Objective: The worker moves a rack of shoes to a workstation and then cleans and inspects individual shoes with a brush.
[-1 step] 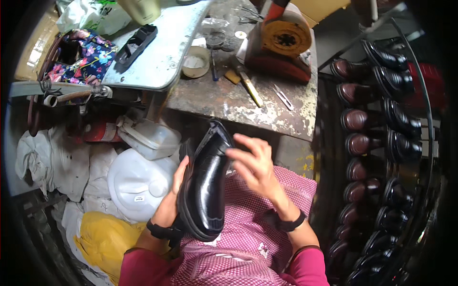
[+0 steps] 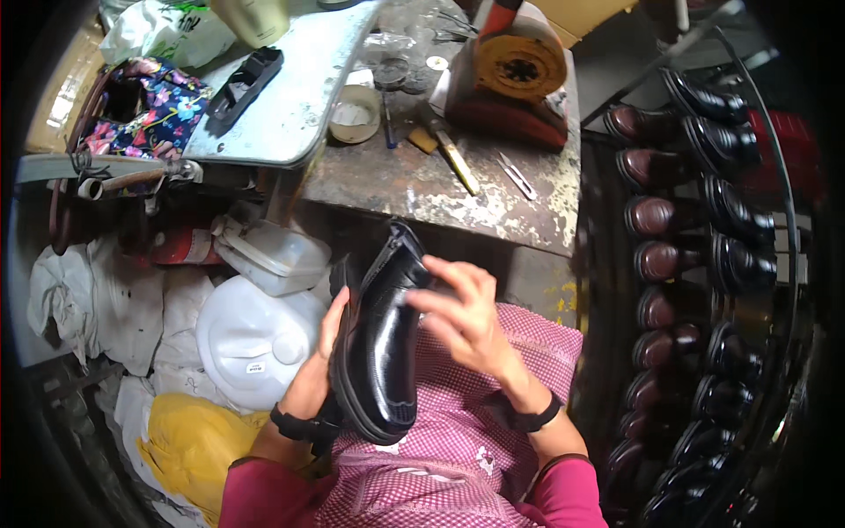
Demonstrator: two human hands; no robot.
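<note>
A glossy black shoe (image 2: pixel 380 343) is held over the person's lap, above a pink checked apron (image 2: pixel 458 458), with its rounded toe pointing down toward the body and its opening tilted up toward the worn surface (image 2: pixel 422 185). The left hand (image 2: pixel 319 365) cups the shoe from its left side, fingers wrapped against the sole edge and closed on it. The right hand (image 2: pixel 466 317) rests across the upper part of the shoe near the opening, its fingers spread and lightly bent, touching the leather rather than clamped around it. Both wrists carry dark bands. On the surface beyond the shoe lie a yellow-handled tool (image 2: pixel 456 158), a small round tub (image 2: pixel 355 114) and a red and orange machine (image 2: pixel 515 75). To the left a white plastic jug (image 2: pixel 255 339) sits beside a clear lidded container (image 2: pixel 277 255), with a yellow bag (image 2: pixel 189 449) just below them and a flowered bag (image 2: pixel 150 110) farther up. To the right a dark rack (image 2: pixel 695 264) holds rows of black and brown shoes.
</note>
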